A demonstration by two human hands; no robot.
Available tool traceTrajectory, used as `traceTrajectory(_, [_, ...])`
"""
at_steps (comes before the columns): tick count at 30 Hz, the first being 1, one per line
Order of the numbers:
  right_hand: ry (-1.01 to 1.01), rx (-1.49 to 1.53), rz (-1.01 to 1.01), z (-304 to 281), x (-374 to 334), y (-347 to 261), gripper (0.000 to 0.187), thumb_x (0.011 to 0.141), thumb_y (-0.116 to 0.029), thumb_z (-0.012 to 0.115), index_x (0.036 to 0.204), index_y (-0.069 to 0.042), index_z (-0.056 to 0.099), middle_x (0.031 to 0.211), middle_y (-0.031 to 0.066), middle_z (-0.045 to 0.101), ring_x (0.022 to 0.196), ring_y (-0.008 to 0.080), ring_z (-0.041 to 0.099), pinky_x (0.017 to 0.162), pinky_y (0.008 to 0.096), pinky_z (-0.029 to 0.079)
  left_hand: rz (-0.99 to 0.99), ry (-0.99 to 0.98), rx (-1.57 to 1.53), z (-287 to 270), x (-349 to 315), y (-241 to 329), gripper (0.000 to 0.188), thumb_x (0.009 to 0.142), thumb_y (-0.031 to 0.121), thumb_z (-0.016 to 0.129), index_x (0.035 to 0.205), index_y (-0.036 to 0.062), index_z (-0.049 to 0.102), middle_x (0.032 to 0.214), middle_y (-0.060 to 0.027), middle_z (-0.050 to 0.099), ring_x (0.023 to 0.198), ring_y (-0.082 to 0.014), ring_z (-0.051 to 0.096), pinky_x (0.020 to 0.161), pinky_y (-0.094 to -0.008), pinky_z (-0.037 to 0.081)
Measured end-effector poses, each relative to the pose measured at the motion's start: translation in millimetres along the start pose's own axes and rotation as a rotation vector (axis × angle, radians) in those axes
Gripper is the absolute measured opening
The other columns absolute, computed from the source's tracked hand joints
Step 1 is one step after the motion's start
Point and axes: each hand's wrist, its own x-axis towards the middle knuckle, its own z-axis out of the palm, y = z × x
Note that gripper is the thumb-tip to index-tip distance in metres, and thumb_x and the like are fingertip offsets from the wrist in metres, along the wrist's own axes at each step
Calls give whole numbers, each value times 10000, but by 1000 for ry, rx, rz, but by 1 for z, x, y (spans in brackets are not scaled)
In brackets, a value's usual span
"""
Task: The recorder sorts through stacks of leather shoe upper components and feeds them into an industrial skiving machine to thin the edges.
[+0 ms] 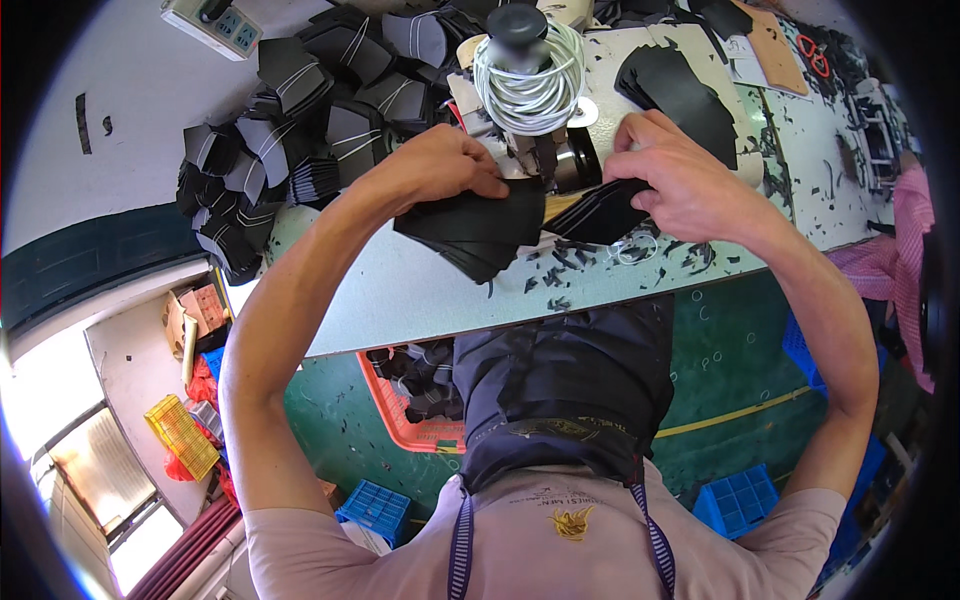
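- Head view: the left hand [455, 165] has a narrow grip, thumb and curled fingers at the far edge of a black fanned stack [470, 230] lying at the near left of the machine.
- The right hand [680, 180] pinches the right end of a smaller black fan [600, 212] between thumb and fingers, just right of the first stack.
- Both fans lie over the near part of the worktable [385, 292], close in front of a machine with a black cylinder [575, 162].
- A coil of pale cable [530, 90] sits around the machine's top, under a black knob [517, 24].
- Far left, dark cut pieces [295, 80] lie heaped in bundles tied with white bands.
- Far right of the machine, another black stack [682, 98] lies spread; red-handled scissors [815, 56] lie farther right.
- Black scraps [572, 268] litter the near edge.
- Below, an orange-red basket [405, 438] holds dark pieces; a blue crate [735, 500] stands near right.
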Motion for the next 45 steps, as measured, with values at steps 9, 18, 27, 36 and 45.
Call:
traceTrajectory(9, [-96,41,149,-9,3,-5,378,764,41,700,1129,1,610,1277,191,531,1228,356,471,1026,437,411,72,45,-31,3,0,-4,314,769,236,793,1034,67,779,970,-107,749,885,-203,678,868,-306,493])
traceTrajectory(18, [58,4,-26,3,8,-3,405,759,36,708,1149,8,603,1182,176,573,1201,355,492,1007,430,422,221,32,13,9,3,-6,299,772,237,783,1016,63,780,946,-98,750,861,-190,679,826,-305,503])
traceTrajectory(27, [61,-33,-134,4,7,8,409,766,26,704,1162,-6,605,1160,176,591,1210,350,505,1004,426,427,165,119,1,18,7,4,278,787,210,765,1023,63,779,966,-106,751,880,-202,687,841,-310,507])
traceTrajectory(36, [-157,94,65,-14,3,6,441,763,19,699,1190,-10,592,1235,189,563,1205,368,513,1016,444,422,93,127,5,8,-1,-3,304,782,255,762,1031,82,781,971,-109,749,906,-226,694,866,-331,506])
traceTrajectory(45, [-190,138,195,-12,7,-3,460,763,13,692,1212,-5,596,1298,197,545,1283,361,471,1042,430,409,185,79,66,9,-2,-11,288,786,236,782,1020,69,778,931,-91,742,845,-180,669,820,-307,500])
